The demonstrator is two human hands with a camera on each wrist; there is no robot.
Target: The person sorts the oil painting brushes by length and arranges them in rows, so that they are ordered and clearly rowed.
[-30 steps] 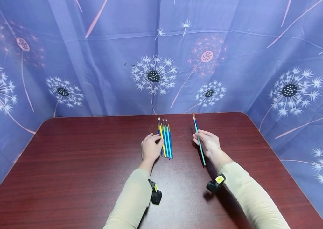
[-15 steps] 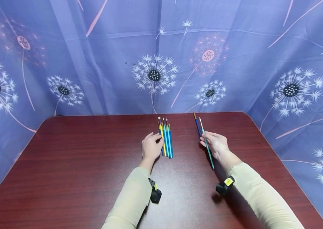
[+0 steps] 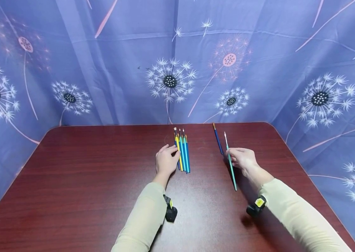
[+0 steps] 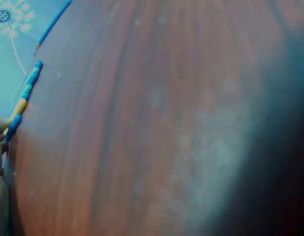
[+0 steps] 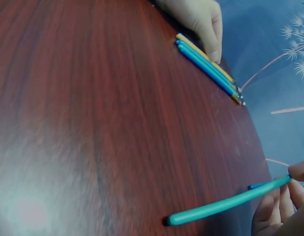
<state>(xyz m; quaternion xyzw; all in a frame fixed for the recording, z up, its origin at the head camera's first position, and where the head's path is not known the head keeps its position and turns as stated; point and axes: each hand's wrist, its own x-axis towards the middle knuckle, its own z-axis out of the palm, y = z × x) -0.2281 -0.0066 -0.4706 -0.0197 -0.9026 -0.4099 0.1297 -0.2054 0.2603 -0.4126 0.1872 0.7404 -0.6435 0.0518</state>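
Observation:
My left hand [image 3: 166, 161] rests at the left side of several paintbrushes [image 3: 185, 154] lying side by side, bristles toward the far edge. Its thumb and fingertips pinch the yellow paintbrush [image 3: 181, 163], the left part of the row being partly covered by the hand. A teal paintbrush [image 3: 231, 169] with a pale tip is pinched between the thumb and fingers of my right hand [image 3: 246, 161]. The right wrist view shows its rounded teal handle [image 5: 230, 201] reaching out from the fingers. Left of that hand, a single dark blue paintbrush [image 3: 218, 141] lies on the table.
The dark red wooden table [image 3: 86, 182] has rounded far corners. Behind it and along both sides hangs a blue-purple curtain [image 3: 117, 87] with dandelion prints. A small black camera is strapped to each wrist.
My right hand has moved right and toward me with the teal paintbrush, separating it from the dark blue one, which stays on the table. My left hand has stayed in place.

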